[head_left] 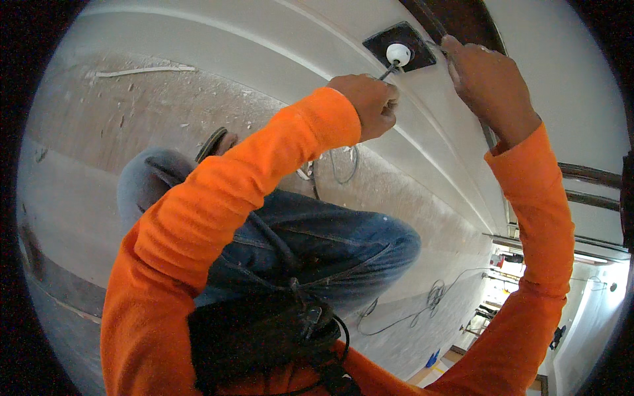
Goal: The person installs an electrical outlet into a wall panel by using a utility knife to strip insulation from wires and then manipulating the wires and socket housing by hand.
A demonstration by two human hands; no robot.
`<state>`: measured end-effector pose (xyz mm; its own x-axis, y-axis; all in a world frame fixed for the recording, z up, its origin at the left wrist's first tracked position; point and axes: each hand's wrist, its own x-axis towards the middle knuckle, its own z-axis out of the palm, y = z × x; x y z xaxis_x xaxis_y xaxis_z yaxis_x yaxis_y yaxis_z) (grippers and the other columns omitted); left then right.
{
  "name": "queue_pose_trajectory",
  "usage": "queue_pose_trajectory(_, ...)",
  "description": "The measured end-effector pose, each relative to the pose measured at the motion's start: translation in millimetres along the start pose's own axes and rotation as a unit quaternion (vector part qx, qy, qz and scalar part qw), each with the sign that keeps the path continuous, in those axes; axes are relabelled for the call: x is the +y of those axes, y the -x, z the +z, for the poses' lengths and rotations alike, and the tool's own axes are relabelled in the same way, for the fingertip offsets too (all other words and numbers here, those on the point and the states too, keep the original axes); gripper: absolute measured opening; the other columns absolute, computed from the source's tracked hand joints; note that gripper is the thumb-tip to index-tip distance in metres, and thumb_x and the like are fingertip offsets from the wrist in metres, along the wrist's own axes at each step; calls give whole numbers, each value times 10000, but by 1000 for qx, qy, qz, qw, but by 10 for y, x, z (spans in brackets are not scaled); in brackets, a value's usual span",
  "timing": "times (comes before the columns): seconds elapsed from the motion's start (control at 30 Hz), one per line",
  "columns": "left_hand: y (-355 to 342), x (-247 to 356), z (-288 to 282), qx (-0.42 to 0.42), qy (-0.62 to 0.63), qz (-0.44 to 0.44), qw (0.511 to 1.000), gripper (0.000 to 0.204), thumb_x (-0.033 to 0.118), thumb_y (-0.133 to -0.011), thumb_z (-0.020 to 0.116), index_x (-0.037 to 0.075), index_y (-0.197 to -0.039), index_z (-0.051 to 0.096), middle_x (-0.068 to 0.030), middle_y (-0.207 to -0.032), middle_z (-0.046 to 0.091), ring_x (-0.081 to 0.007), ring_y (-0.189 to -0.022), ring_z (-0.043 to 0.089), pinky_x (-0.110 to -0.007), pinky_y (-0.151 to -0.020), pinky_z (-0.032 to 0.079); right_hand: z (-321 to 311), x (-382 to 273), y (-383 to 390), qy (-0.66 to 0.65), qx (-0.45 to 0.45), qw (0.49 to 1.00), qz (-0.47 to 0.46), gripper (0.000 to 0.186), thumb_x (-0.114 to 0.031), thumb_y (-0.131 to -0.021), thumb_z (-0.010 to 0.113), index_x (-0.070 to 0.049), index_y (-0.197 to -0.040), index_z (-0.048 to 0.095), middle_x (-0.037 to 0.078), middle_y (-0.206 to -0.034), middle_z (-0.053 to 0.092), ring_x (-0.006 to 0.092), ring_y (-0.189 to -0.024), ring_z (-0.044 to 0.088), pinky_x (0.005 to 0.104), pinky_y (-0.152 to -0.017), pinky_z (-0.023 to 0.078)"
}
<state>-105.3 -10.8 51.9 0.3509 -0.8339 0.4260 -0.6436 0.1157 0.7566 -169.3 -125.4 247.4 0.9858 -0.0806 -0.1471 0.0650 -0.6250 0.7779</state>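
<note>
A small white dome-shaped fitting (397, 54) sits on a black square plate (417, 58) against the pale moulded wall panel (343, 49). My left hand (370, 105) is closed round a thin dark rod (388, 72), like a screwdriver shaft, whose far end meets the white fitting. Any handle is hidden inside the fist. To the right of the plate, my right hand (489, 82) is raised with its fingers bent together by a dark brown trim strip (472, 26). A thin line runs from the plate toward these fingertips; what they pinch is too small to tell.
My bent legs in jeans (330, 237) are below my arms, with a black bag (257, 336) at my waist. Loose cable (432, 297) trails over the dusty floor. A pale strip (145, 70) and debris lie at far left. Dark rails (588, 175) stand at right.
</note>
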Motion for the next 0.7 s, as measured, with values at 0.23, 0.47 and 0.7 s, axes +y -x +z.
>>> queue_pose_trajectory(0.23,5,-42,21,17,-2,14,1000,205,257,-820,624,76,-915,651,-183,-810,682,-413,-796,657,-499,-727,523,166,21,161,0,-15,1000,26,305,-123,-893,529,-71,-1185,600,190,-877,702,361,-786,704,487,-694,573)
queue_pose_trajectory(0.47,8,-49,21,4,13,13,1000,200,248,-825,610,78,-923,648,-168,-840,690,-401,-827,660,-496,-739,524,332,-214,281,-101,41,987,116,267,-170,-941,491,-26,-1161,541,207,-893,674,370,-796,702,497,-682,576)
queue_pose_trajectory(0.7,8,15,10,-22,-2,-4,1000,198,240,-827,611,85,-945,649,-159,-838,693,-388,-817,663,-481,-748,532,589,-472,210,-121,105,974,157,268,-134,-931,484,-23,-1172,517,214,-960,659,399,-810,701,494,-667,583)
